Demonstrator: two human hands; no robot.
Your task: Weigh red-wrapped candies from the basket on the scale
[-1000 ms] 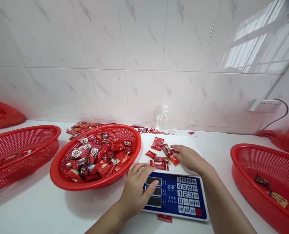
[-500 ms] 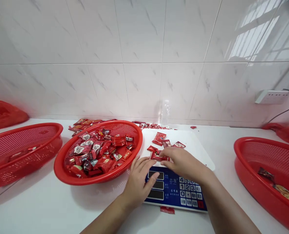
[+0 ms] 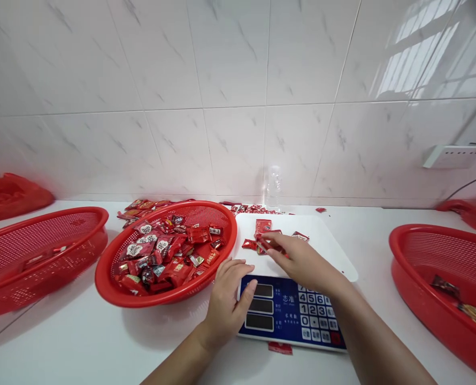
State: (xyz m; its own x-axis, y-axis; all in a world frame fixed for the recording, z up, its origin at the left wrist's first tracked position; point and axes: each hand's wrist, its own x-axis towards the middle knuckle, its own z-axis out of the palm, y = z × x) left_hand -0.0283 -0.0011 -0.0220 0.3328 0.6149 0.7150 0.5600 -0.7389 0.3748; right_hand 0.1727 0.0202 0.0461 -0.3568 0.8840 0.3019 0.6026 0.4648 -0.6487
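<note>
My right hand (image 3: 302, 261) is over the white pan of a digital scale (image 3: 326, 251), its thumb and fingers pinching a small red candy packet (image 3: 264, 244). Other candy packets lie on the pan around it: one red packet (image 3: 263, 225) behind and a dark red one (image 3: 300, 236) to the right, partly hidden by the hand. My left hand (image 3: 227, 305) is open at the left edge of the scale's blue keypad panel (image 3: 288, 302), fingers apart, holding nothing. Close to its fingertips is the rim of a tilted red basket (image 3: 101, 278) with many wrapped candies.
More red baskets stand at the far left (image 3: 101, 219) and right (image 3: 398, 240). Behind the middle basket lie loose packets (image 3: 141, 205); a clear bottle (image 3: 274, 187) stands against the tiled wall. One red packet (image 3: 280, 348) sits under the scale's front edge.
My right hand has lifted a red packet slightly up from the pan and shifted away from my left hand. My left hand stays beside the scale. The view has moved a little.
</note>
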